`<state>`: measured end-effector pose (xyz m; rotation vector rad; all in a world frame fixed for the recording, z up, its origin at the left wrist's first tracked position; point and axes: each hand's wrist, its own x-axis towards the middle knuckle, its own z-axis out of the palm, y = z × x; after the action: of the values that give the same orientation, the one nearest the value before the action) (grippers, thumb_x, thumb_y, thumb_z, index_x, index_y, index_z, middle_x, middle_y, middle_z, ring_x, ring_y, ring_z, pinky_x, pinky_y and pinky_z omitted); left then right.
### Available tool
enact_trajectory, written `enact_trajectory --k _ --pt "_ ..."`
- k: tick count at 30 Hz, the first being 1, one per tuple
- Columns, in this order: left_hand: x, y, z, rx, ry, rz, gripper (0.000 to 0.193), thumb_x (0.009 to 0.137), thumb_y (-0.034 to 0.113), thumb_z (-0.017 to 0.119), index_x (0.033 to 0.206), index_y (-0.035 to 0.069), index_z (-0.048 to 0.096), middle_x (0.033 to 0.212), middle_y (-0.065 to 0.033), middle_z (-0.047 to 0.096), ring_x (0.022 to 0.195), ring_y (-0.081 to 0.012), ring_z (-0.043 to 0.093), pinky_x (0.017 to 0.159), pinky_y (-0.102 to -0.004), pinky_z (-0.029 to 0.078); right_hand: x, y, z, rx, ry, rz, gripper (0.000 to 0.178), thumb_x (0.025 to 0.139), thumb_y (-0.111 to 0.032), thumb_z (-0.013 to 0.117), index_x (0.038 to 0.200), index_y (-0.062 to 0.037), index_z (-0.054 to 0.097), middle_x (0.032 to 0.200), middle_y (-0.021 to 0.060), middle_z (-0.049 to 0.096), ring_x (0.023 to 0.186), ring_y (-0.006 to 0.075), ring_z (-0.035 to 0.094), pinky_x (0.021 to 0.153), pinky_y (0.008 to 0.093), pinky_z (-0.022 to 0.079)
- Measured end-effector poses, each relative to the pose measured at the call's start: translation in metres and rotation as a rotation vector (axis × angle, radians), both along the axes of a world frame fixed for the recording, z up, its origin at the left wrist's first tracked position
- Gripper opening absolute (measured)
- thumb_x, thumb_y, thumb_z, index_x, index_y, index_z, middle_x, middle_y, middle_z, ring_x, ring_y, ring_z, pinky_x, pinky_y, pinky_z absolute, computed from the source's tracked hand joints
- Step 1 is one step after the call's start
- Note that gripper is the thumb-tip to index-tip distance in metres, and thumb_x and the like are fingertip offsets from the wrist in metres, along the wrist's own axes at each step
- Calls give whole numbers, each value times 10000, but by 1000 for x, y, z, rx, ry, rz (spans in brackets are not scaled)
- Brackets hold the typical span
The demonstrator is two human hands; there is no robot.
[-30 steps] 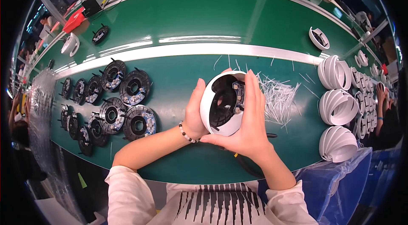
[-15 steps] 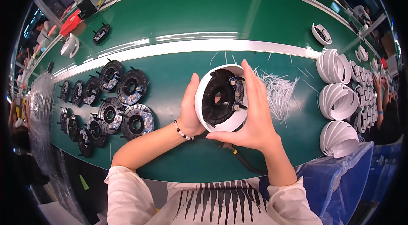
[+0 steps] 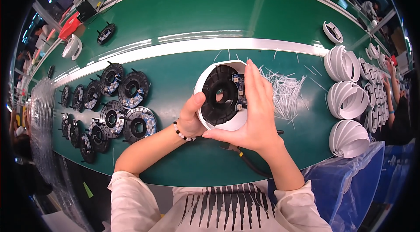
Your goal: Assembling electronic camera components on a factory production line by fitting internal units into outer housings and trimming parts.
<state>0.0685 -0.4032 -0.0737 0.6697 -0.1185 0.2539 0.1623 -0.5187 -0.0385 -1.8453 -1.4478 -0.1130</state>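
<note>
White plastic, round and shallow: a shell (image 3: 236,122), held over the middle of the green desk (image 3: 183,70), between its near edge and the metal rail (image 3: 188,47) along the far side. Inside it, a black disc (image 3: 212,109) with a central hole; on the disc's right side, a circuit board (image 3: 239,86). Whether the disc sits flush all round, cannot tell.

Left hand (image 3: 189,118): thumb bent against the left rim, other fingers mostly hidden behind; gripping the shell. Right hand (image 3: 259,120): fingers (image 3: 257,81) straight and together along the right rim, thumb at the lower rim; gripping the shell too, more of a cradle.

The relation to note: shell lies between the palms, left of the right fingers. Open face turned up toward the wearer; seen so, its longer line runs from near edge toward far edge, top leaning right. Circuit board just beside the right fingers, so the right hand is nearer it; left thumb is by the plain black side.

Around: loose black discs (image 3: 131,91) toward the desk's left end. White strips (image 3: 288,96) scattered right of the hands. White rings (image 3: 336,100) nested in groups along the right edge. Dark cable (image 3: 249,166) toward the near edge.
</note>
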Motion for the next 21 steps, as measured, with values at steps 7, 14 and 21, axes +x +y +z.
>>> enact_trajectory --k 7,14,21 --pt "3 -3 11 -153 97 105 483 787 313 452 1147 -3 392 1075 -124 494 950 -198 510 813 -327 439 -14 11 -15 59 41 -79 1129 509 -483 716 1282 73 109 1281 267 212 1136 406 255 930 475 221" --pt "7 -1 27 -223 264 244 442 782 378 419 1035 23 494 956 -107 562 854 -199 551 775 -326 447 -18 19 -18 70 24 -122 1039 573 -504 668 1272 65 150 1269 288 222 1138 408 269 935 471 222" --pt "13 20 33 -403 486 169 537 746 488 424 995 18 497 973 -140 541 889 -247 537 801 -387 441 1 12 -16 167 85 113 672 518 -142 745 1114 -15 462 1166 141 449 1077 322 405 892 420 340"
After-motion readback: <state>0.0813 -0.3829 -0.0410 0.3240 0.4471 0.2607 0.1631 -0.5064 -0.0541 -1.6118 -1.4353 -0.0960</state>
